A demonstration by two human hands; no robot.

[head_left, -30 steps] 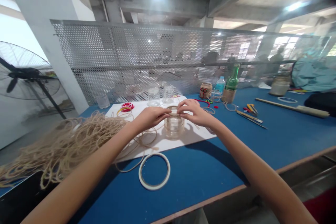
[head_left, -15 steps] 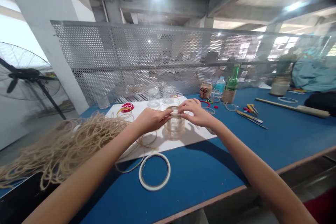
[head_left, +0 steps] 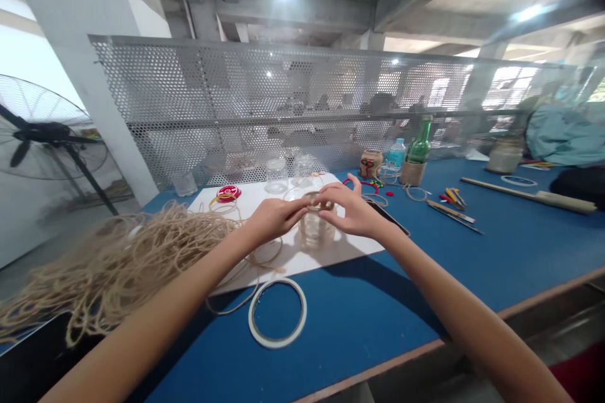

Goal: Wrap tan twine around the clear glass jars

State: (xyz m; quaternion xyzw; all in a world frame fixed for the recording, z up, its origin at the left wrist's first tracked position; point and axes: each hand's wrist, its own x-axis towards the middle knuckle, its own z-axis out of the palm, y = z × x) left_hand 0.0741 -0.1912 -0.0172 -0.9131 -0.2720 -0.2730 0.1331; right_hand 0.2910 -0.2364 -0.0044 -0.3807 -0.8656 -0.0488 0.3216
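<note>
The left hand (head_left: 276, 219) and the right hand (head_left: 352, 214) meet at the top of a glass jar (head_left: 316, 233). Both hands are curled, and their fingertips pinch at the jar's rim. The right hand's fingers are more spread out. The fingers hide the rim, so I cannot tell if they hold only the glass or a bit of string too.

The jar stands upright on a white board (head_left: 350, 250) on a blue bench (head_left: 359, 308). Some brown jute twine (head_left: 314, 200) goes around the jar near the top, but the lower part looks like bare glass. So a little is wrapped, and much of the jar is not.

A big messy pile of loose twine (head_left: 118, 271) lies to the lower left, and a thin piece runs over the board. A white tape roll (head_left: 276, 344) sits near the bottom middle. Two clear glass jars (head_left: 276, 176) (head_left: 303, 170) stand just past the hands. Farther right, a green bottle (head_left: 420, 148) has twine around its base (head_left: 412, 173). A dark flat thing (head_left: 390, 217) lies by the right hand, partly hidden, and I cannot tell what it is.
</note>
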